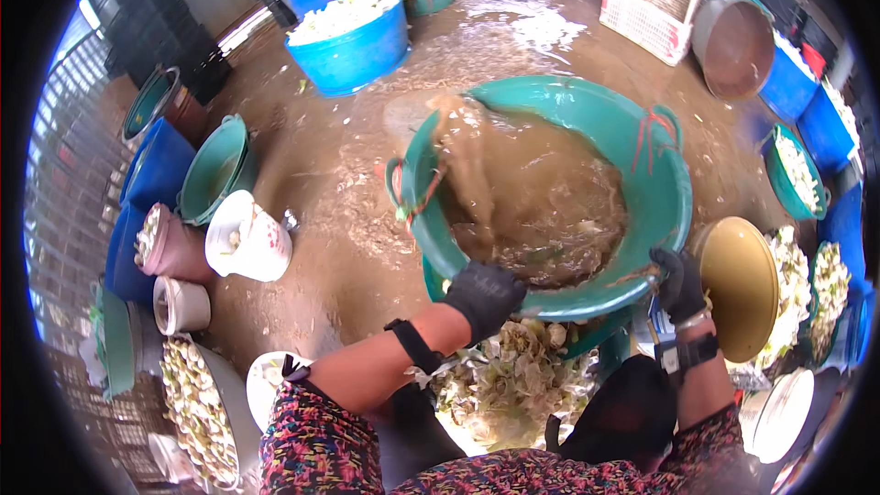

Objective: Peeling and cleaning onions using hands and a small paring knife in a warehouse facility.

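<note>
A large green plastic tub [570,93] holds murky brown water [543,179], which spills over its far left rim. The tub is tilted away from me. My left hand [485,295], in a black glove, grips the near rim. At the near right, my right hand [677,285], also gloved, grips the rim beside a piece of cord. Red cord [650,134] is tied at the tub's loop handle. Beneath the near rim, between my knees, lies a heap of pale bulbs and papery skins [519,378]. What supports the tub is partly hidden.
Water covers the floor [330,220]. A blue tub [350,48] of whitish produce stands ahead. White buckets [251,237] and green basins [216,172] are at left. A yellowish basin [739,289] leans close to my right hand. White plastic crates [646,20] stand at far right.
</note>
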Available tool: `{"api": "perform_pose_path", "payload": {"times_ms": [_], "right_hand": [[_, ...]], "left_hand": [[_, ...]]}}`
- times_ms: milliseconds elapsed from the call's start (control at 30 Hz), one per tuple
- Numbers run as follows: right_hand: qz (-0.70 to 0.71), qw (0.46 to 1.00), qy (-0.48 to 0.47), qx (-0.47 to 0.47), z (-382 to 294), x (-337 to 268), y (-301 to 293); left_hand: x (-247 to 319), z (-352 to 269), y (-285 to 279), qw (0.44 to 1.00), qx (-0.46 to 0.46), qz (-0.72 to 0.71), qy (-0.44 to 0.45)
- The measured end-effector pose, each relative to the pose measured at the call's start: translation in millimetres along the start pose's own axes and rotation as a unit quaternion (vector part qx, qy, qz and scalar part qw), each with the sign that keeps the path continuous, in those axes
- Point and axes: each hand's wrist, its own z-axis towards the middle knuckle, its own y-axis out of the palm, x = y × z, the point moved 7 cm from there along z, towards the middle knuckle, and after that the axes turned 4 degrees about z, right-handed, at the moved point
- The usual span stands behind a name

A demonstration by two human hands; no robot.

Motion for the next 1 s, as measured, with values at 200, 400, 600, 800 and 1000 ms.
{"api": "perform_pose_path", "payload": {"times_ms": [200,400,600,800,1000], "right_hand": [[0.018,0.996,-0.039,-0.072,144.9,-69.2,7.0],[-0.09,0.991,-0.094,0.007,109.3,-51.2,-17.0],[-0.049,0.998,-0.003,-0.045,75.0,-28.4,9.9],[-0.052,0.971,-0.186,-0.143,268.2,-119.3,46.9],[-0.21,0.895,-0.357,-0.169,400.1,-212.5,71.8]], "left_hand": [[-87.6,-40.2,-12.9,0.985,0.134,-0.086,-0.067],[-67.1,-8.3,-26.4,0.991,0.063,-0.115,-0.039],[-64.6,-37.8,-6.3,0.988,0.104,-0.102,-0.041],[-161.8,-82.6,-10.3,0.914,0.272,-0.279,-0.119],[-198.2,-85.6,5.2,0.797,0.276,-0.501,-0.194]]}}
